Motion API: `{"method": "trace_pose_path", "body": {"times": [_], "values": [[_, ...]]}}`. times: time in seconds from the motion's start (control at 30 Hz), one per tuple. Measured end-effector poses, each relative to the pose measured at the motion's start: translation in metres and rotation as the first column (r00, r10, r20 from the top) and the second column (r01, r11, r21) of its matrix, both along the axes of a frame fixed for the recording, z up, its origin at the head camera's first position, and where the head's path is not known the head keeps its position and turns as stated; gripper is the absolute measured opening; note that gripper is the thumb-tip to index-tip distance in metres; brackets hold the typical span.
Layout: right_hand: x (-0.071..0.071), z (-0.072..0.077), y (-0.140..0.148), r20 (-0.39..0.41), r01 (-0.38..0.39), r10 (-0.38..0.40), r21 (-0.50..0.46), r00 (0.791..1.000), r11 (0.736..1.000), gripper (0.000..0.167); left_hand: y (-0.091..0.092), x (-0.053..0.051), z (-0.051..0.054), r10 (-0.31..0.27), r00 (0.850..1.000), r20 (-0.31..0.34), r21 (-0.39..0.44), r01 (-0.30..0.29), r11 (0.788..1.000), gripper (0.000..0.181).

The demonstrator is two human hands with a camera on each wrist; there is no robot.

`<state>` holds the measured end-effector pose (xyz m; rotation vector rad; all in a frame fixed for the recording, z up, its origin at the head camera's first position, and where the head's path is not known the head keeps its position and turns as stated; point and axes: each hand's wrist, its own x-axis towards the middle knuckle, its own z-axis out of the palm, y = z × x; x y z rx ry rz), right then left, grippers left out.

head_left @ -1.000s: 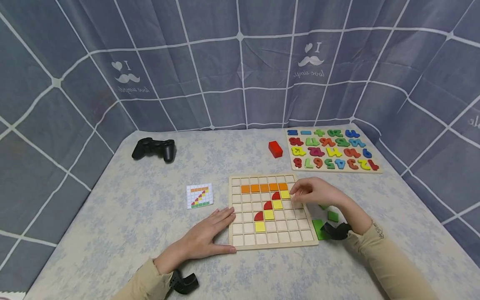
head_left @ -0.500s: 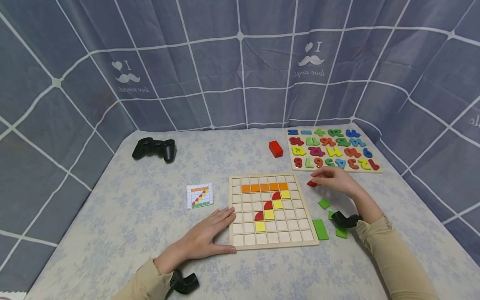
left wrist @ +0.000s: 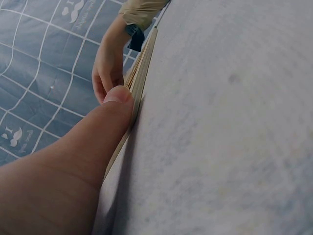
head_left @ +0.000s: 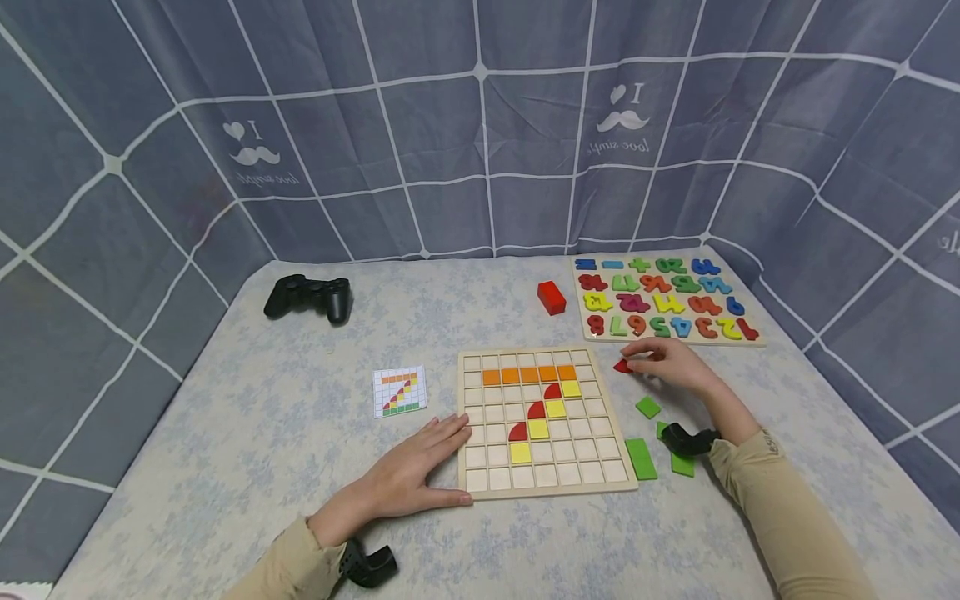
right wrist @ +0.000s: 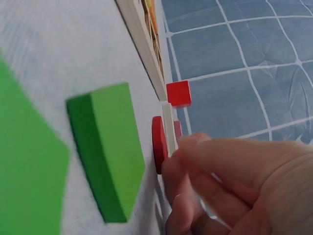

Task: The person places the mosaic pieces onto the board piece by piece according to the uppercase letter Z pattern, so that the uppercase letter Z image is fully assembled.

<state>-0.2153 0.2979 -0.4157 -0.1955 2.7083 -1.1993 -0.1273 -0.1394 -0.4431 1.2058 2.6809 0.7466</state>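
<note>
The left hand [head_left: 412,475] lies flat with its fingertips on the left edge of the wooden grid board [head_left: 553,497]; in the left wrist view its thumb [left wrist: 115,110] touches the board's edge. On the board are an orange row, red quarter-round pieces [head_left: 517,432] and yellow squares [head_left: 520,453] in a diagonal. Right of the board, the right hand [head_left: 667,363] has thumb and fingertips at a red piece [head_left: 622,366] on the table. In the right wrist view the fingers touch the end of that red piece [right wrist: 158,144]; whether they grip it is unclear.
Green pieces [head_left: 641,459] lie right of the board, some near the right wrist. A pattern card [head_left: 400,392] lies left of it. Behind are a red block [head_left: 551,297], a number puzzle board [head_left: 667,340] and a black game controller [head_left: 308,298].
The right hand has moved from the board's right side to the red piece beyond it, and over the last half second shifted only slightly. The left hand has stayed where it was.
</note>
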Motion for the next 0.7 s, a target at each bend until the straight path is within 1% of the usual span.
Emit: {"method": "trace_pose_path", "body": {"times": [0.1, 0.3, 0.4, 0.53, 0.7], "values": [[-0.002, -0.005, 0.002, -0.011, -0.010, 0.010, 0.008, 1.000, 1.000, 0.033, 0.000, 0.000, 0.000, -0.001, 1.000, -0.001, -0.001, 0.001, 1.000, 0.091], [-0.003, -0.011, 0.002, -0.028, 0.000, 0.001, 0.022, 1.000, 1.000, 0.033, 0.000, -0.001, 0.001, -0.002, 1.000, -0.002, 0.001, 0.002, 1.000, 0.091], [-0.003, -0.012, 0.000, -0.036, 0.015, -0.014, 0.033, 0.999, 0.999, 0.033, 0.000, -0.001, 0.001, -0.003, 1.000, -0.001, 0.003, 0.003, 1.000, 0.090], [-0.002, -0.013, -0.003, -0.055, 0.019, -0.017, 0.038, 0.998, 0.999, 0.031, 0.000, -0.001, 0.000, -0.005, 1.000, -0.009, 0.001, 0.005, 1.000, 0.090], [-0.002, -0.012, -0.004, -0.060, 0.019, -0.017, 0.045, 0.998, 0.999, 0.030, 0.000, -0.001, 0.000, -0.003, 1.000, -0.007, -0.001, 0.003, 1.000, 0.090]]}}
